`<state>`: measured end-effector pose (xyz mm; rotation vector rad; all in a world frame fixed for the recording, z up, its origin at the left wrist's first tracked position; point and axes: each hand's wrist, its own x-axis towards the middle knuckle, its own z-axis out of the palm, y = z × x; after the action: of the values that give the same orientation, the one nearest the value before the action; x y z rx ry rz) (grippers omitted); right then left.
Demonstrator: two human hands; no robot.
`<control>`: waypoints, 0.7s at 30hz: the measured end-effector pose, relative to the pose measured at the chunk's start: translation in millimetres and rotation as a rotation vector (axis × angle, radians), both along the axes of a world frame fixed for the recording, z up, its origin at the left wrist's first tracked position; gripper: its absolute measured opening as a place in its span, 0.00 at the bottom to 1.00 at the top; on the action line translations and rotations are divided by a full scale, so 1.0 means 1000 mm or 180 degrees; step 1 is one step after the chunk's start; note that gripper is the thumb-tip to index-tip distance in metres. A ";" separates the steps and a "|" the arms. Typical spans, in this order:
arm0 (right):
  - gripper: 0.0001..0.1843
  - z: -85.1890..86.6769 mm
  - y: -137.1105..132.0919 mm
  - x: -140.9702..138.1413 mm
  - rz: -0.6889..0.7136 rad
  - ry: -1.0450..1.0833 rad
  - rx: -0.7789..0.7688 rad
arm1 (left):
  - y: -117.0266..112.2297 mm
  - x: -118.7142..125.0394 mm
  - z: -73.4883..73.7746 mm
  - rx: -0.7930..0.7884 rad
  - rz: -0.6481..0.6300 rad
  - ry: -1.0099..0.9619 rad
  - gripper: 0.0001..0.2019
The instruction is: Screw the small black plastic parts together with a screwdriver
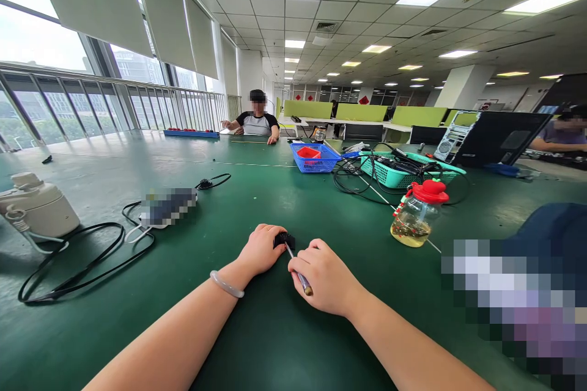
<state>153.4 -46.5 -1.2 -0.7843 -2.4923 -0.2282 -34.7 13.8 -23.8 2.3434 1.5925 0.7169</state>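
Near the middle of the green table, my left hand (260, 249) grips a small black part (285, 239) against the tabletop. Its exact kind is too small to make out. A pale bangle circles my left wrist. My right hand (323, 275) is closed around a screwdriver (302, 281) with a thin metal shaft. The shaft slants up and left, and its tip meets the black part or lies right beside it. My fingers hide some of the black part.
A drink bottle (415, 217) with a red lid stands right of my hands. Behind are a blue basket (316, 165) and a teal basket (389, 177) with cables. A power strip (167, 206), black cable (68, 287) and white bottle (39, 204) lie left. A person (257, 119) sits opposite.
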 end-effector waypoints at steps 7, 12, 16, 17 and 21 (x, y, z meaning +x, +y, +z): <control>0.07 0.000 0.000 0.000 0.0021 0.0053 0.0035 | -0.001 0.000 0.001 -0.0028 -0.0007 -0.0003 0.17; 0.07 -0.001 0.001 0.000 -0.0006 0.0038 0.0055 | -0.001 0.000 0.001 -0.0026 -0.0001 -0.0003 0.16; 0.07 -0.001 0.001 0.000 -0.0063 -0.0026 0.0074 | -0.001 0.000 0.001 -0.0065 0.0047 0.0003 0.13; 0.07 -0.001 0.001 0.000 -0.0078 -0.0038 0.0074 | -0.001 0.000 0.000 -0.0065 0.0054 0.0004 0.12; 0.07 0.000 0.001 0.000 -0.0098 -0.0078 0.0006 | 0.000 0.000 0.000 -0.0036 0.0035 -0.0012 0.12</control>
<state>153.0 -45.9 -1.3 -0.8241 -2.5041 -0.2523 -34.8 13.7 -24.1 2.3255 1.6049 0.7125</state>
